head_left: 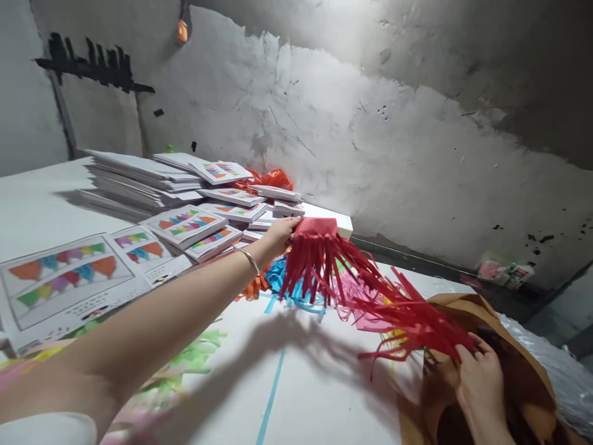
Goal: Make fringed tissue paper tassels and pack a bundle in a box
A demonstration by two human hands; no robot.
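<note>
My left hand (283,233), arm stretched far out over the white table, pinches the edge of a red paper tassel (311,253) whose cut strips hang down. In my right hand (479,364), closed at the lower right, is a larger bunch of red paper tassels (412,315). Its strips trail leftward and reach toward the piece in my left hand; I cannot tell whether the two are tangled. Below and behind the red strips lie blue tassels (278,278), an orange tassel (254,284) and pink tassels (359,296). An open brown bag or sack (523,346) stands under my right hand.
Stacked printed packs (185,225) and white card piles (134,176) fill the table's left side. Red plastic bags (277,179) sit behind them. Light green strips (199,352) lie under my left arm. Clear plastic wrap (551,364) is at far right. A grey wall (324,111) rises behind.
</note>
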